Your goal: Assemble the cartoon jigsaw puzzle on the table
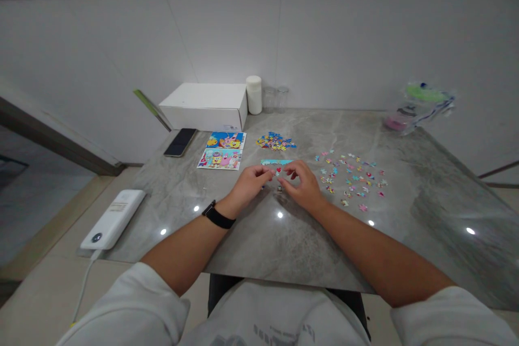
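A small jigsaw puzzle piece [278,171] with a red patch shows between my two hands. My left hand [252,183] is closed in a pinch, its fingertips at the edge of that piece. My right hand [303,185] curves in from the other side, thumb and forefinger apart around the piece, with no piece plainly gripped. Just beyond the fingers lies a light-blue joined strip of puzzle [276,162], partly hidden by my hands. Another small piece [279,189] lies on the table under my right thumb.
Loose pieces [352,178] spread at right; a blue-yellow pile [276,141] lies behind. Left are two cartoon picture cards [220,159], a phone [180,142] and a white power bank [113,219]. A white box [205,102], white bottle [254,95], glasses [275,100] and plastic bag [417,108] stand at the back.
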Motion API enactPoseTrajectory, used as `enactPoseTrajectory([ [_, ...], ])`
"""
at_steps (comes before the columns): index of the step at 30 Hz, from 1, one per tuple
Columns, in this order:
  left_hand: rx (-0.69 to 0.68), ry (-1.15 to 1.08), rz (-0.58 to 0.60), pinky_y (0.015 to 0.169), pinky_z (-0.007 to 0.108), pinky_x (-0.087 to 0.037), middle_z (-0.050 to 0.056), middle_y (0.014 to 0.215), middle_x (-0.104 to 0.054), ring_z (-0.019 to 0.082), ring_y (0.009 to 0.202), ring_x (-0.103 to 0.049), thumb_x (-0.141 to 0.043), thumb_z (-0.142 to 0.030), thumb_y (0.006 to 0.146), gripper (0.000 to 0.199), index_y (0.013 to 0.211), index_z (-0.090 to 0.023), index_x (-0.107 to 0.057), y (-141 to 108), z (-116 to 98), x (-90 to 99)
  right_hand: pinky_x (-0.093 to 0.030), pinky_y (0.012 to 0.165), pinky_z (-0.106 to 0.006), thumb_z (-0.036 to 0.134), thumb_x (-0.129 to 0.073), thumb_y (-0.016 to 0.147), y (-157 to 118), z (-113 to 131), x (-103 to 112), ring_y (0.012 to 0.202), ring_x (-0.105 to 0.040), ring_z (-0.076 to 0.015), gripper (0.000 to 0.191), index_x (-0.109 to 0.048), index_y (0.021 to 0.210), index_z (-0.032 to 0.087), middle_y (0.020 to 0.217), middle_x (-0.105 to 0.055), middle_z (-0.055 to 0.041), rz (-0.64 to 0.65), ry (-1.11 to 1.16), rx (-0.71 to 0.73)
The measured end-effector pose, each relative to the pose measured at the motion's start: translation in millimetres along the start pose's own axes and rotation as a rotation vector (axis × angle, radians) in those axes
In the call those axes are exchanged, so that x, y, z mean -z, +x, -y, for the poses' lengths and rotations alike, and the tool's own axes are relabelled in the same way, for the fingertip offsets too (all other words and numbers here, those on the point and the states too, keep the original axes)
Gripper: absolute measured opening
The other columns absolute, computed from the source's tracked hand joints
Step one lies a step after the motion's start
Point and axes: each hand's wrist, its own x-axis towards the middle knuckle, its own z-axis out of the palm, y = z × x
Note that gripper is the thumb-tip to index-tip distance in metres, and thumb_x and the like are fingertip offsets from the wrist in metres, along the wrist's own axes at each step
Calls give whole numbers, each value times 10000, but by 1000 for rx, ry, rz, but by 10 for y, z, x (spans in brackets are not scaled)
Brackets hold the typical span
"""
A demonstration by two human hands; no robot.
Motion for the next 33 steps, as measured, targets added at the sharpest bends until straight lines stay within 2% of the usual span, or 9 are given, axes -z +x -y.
enactPoseTrajectory([
  [7, -55, 29, 30, 636, 276, -368, -21, 700, -576, 120, 650, -480, -744, -579, 861, 427, 767, -171, -664, -36, -58, -29, -544, 910, -422, 264, -682, 971, 9, -13, 38, 1000, -656, -254, 46, -684, 1016, 267, 1004, -713, -72, -21, 19, 154],
  [15, -63, 55, 35, 671, 287, -415, -6, 716, -612, 138, 676, -516, -724, -611, 852, 446, 755, -180, -661, -72, -115, -35, -543, 965, -470, 284, -706, 945, -2, -6, 39, 1044, -670, -283, 83, -731, 1024, 280, 1041, -738, -82, 15, -74, 128],
  [21, -57, 158, 78, 681, 299, -431, 23, 751, -674, 170, 714, -577, -674, -606, 876, 438, 804, -176, -711, -32, -50, -21, -537, 984, -491, 267, -688, 954, 8, -21, 43, 1047, -671, -291, 123, -768, 1045, 289, 1051, -754, -86, 64, -98, 129],
  [24, -130, 338, 109, 702, 308, -458, 32, 783, -704, 181, 732, -612, -604, -518, 961, 379, 849, -182, -739, -3, -45, 89, -537, 984, -485, 280, -690, 960, 8, -40, 34, 1046, -676, -287, 125, -768, 1057, 290, 1058, -760, -83, 80, -113, 125],
  [28, -321, 751, 45, 855, 353, -508, 71, 982, -755, 220, 900, -674, -647, -343, 972, 184, 984, -205, -769, 38, -100, 392, -524, 985, -465, 278, -687, 974, 4, -102, -1, 1045, -684, -276, 120, -761, 1068, 276, 1071, -765, -84, 83, -145, 126],
  [33, -349, 996, 149, 924, 390, -531, 88, 1055, -747, 252, 985, -696, -707, -275, 937, 140, 1040, -206, -773, 66, -159, 713, -486, 1000, -452, 252, -712, 962, 17, -159, -65, 1078, -684, -268, 129, -763, 1079, 272, 1119, -774, -79, 182, -204, 107],
])
